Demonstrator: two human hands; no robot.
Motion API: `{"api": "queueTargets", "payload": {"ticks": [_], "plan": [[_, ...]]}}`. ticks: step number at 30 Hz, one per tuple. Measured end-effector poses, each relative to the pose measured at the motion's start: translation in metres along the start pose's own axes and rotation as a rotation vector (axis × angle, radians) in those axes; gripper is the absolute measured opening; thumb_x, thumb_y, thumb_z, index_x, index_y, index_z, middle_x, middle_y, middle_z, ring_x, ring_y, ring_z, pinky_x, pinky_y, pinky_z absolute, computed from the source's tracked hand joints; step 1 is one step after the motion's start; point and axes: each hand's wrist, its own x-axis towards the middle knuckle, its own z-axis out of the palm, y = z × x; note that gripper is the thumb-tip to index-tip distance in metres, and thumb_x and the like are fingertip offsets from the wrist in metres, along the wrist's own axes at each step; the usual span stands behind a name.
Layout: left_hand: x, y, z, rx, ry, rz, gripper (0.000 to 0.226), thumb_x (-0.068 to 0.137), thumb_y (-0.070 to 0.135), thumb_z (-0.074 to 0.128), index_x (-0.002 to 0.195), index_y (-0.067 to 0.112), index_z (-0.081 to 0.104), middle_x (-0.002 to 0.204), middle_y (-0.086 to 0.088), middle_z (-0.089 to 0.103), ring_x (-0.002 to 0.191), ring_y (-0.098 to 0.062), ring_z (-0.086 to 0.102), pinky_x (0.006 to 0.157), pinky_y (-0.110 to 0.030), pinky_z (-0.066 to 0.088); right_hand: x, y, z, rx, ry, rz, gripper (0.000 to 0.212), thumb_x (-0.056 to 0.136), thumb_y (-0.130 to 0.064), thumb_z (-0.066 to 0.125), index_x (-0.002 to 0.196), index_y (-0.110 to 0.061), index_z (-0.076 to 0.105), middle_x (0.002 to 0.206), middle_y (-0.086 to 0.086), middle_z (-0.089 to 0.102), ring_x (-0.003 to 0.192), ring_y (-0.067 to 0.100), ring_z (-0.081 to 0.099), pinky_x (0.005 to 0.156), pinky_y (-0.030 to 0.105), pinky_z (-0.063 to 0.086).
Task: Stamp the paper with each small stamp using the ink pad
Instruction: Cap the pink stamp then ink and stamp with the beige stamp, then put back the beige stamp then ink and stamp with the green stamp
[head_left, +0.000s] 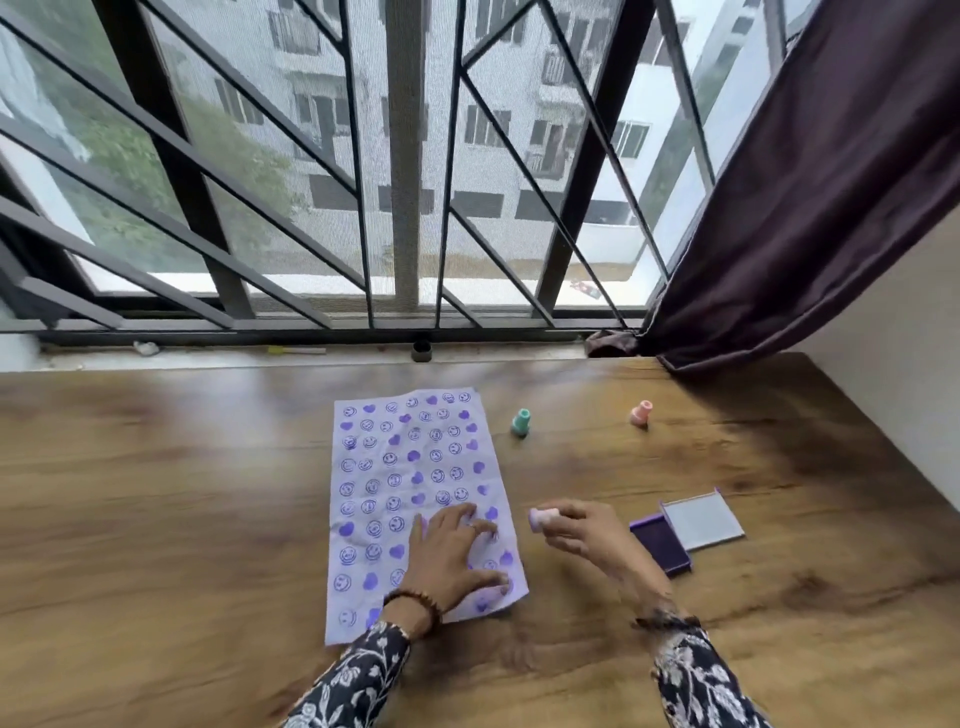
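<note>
A sheet of white paper (395, 467) lies on the wooden table, covered with purple smiley and heart prints. My left hand (457, 556) rests flat on its lower right part, fingers spread. My right hand (582, 530) hovers just right of the paper, holding a small pale purple stamp (543, 518) tipped sideways with its face toward the paper. The open purple ink pad (660, 543) sits to the right of that hand, with its lid (701, 519) folded back. A green stamp (520, 422) and a pink stamp (641, 413) stand beyond the paper's right edge.
The wooden table (182, 519) runs up to a window sill (311, 353) below a barred window. A dark curtain (805, 208) hangs at the right, its hem touching the table's far right corner. A white wall (909, 389) bounds the table's right side.
</note>
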Motion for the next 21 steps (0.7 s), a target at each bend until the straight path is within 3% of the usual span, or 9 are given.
{"api": "queueTargets", "payload": {"ticks": [3, 8, 12, 15, 21], "plan": [[0.014, 0.024, -0.011, 0.046, 0.044, 0.024, 0.052, 0.076, 0.043, 0.064, 0.123, 0.029, 0.047, 0.139, 0.004, 0.040, 0.134, -0.014, 0.028, 0.114, -0.045, 0.006, -0.006, 0.011, -0.027, 0.412, 0.084, 0.023, 0.014, 0.084, -0.001, 0.057, 0.095, 0.000, 0.066, 0.078, 0.007, 0.074, 0.073, 0.014, 0.069, 0.064, 0.015, 0.058], [0.056, 0.083, -0.018, 0.080, -0.042, 0.195, 0.043, 0.083, 0.029, 0.061, 0.124, 0.019, 0.049, 0.131, -0.005, 0.051, 0.125, -0.021, 0.042, 0.105, -0.037, 0.028, -0.016, 0.017, -0.057, 0.764, 0.147, 0.031, 0.016, 0.089, 0.003, 0.047, 0.088, 0.002, 0.064, 0.064, 0.005, 0.074, 0.058, 0.010, 0.070, 0.055, 0.018, 0.058], [0.071, 0.103, -0.010, 0.042, -0.136, 0.205, 0.031, 0.084, 0.015, 0.060, 0.115, 0.010, 0.058, 0.123, -0.015, 0.054, 0.115, -0.029, 0.049, 0.098, -0.036, 0.039, -0.016, 0.020, -0.072, 0.856, 0.152, 0.035, 0.017, 0.087, 0.004, 0.049, 0.082, 0.003, 0.066, 0.062, 0.006, 0.073, 0.054, 0.011, 0.069, 0.051, 0.018, 0.057], [0.071, 0.103, -0.003, 0.041, -0.097, 0.170, 0.022, 0.084, 0.011, 0.055, 0.105, 0.008, 0.062, 0.115, -0.015, 0.058, 0.107, -0.028, 0.053, 0.090, -0.031, 0.040, -0.013, 0.025, -0.078, 0.871, 0.150, 0.010, 0.015, 0.085, 0.005, 0.051, 0.083, 0.005, 0.065, 0.064, 0.009, 0.074, 0.057, 0.013, 0.070, 0.053, 0.019, 0.058], [0.058, 0.100, 0.007, -0.100, -0.004, 0.141, 0.024, 0.085, 0.016, 0.058, 0.107, 0.007, 0.059, 0.111, -0.016, 0.060, 0.101, -0.026, 0.056, 0.089, -0.030, 0.042, -0.005, 0.031, -0.082, 0.764, 0.155, -0.071, 0.014, 0.083, 0.006, 0.053, 0.089, 0.003, 0.065, 0.068, 0.009, 0.075, 0.063, 0.013, 0.071, 0.060, 0.016, 0.058]]}}
